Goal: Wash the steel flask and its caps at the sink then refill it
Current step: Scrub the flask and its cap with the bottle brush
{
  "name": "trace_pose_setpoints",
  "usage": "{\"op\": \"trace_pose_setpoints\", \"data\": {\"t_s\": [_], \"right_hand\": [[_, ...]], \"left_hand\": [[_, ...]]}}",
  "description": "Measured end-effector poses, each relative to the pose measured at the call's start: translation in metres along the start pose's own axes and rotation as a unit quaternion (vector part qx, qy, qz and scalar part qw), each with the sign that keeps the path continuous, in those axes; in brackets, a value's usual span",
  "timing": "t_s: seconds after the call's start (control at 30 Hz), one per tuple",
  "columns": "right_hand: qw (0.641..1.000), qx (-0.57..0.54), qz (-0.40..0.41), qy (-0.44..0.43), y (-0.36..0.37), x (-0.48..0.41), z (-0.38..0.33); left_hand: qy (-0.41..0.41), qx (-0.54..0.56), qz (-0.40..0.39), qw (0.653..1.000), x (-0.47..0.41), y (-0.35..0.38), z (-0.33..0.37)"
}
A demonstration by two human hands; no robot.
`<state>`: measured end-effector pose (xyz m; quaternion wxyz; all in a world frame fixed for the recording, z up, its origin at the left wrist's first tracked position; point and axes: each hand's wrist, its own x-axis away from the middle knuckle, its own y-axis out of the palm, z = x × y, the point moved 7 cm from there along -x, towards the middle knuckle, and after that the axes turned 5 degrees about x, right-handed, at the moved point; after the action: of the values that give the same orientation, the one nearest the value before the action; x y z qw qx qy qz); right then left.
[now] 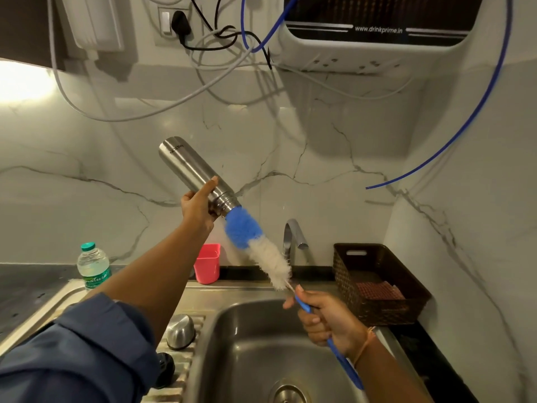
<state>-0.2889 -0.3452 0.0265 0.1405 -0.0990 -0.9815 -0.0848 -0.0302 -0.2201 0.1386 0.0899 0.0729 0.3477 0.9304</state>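
Currently scrubbing inside: domed steel cap [180,331] is lying beside the steel sink basin [261,330]. Right hand [328,321] is gripping the blue-and-white bristle bottle brush [255,245], its tip sitting at the mouth of the cylindrical steel flask [197,173]. Left hand [199,207] is gripping that, tilted mouth-down above the basin. Probably calling for rinsing next. Brown woven basket [377,312] is holding reddish cloth.

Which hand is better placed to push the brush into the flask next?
Right hand: it grips the brush handle, blue tip at the flask mouth; the left hand just holds the flask.

The lone head-worn camera (a wide-angle) looked forward and down at close range, the sink [232,330] below the right hand [331,321].
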Motion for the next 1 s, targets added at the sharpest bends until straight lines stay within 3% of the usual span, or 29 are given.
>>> {"op": "trace_pose_setpoints", "data": {"t_s": [0.27,0.47,0.63,0.77,0.87,1.0], "right_hand": [[0.974,0.176,0.132,-0.046,-0.022,0.005,-0.001],[0.926,0.274,0.250,-0.068,-0.062,0.012,0.008],[0.879,0.339,0.313,-0.124,-0.053,0.011,-0.002],[0.854,0.328,0.353,-0.199,-0.031,0.020,-0.013],[0.856,0.331,0.342,-0.203,-0.022,0.019,-0.021],[0.885,0.308,0.297,-0.185,-0.014,0.012,-0.027]], "left_hand": [[0.018,-0.014,0.006,1.000,0.000,-0.004,0.004],[0.026,-0.021,0.021,0.999,-0.004,-0.020,0.005],[-0.016,-0.030,-0.027,0.999,0.003,-0.022,-0.013],[-0.057,-0.047,-0.057,0.996,0.016,-0.030,-0.040],[-0.099,-0.040,-0.072,0.992,0.032,-0.035,-0.058],[-0.140,-0.056,-0.100,0.983,0.061,-0.042,-0.076]]}}
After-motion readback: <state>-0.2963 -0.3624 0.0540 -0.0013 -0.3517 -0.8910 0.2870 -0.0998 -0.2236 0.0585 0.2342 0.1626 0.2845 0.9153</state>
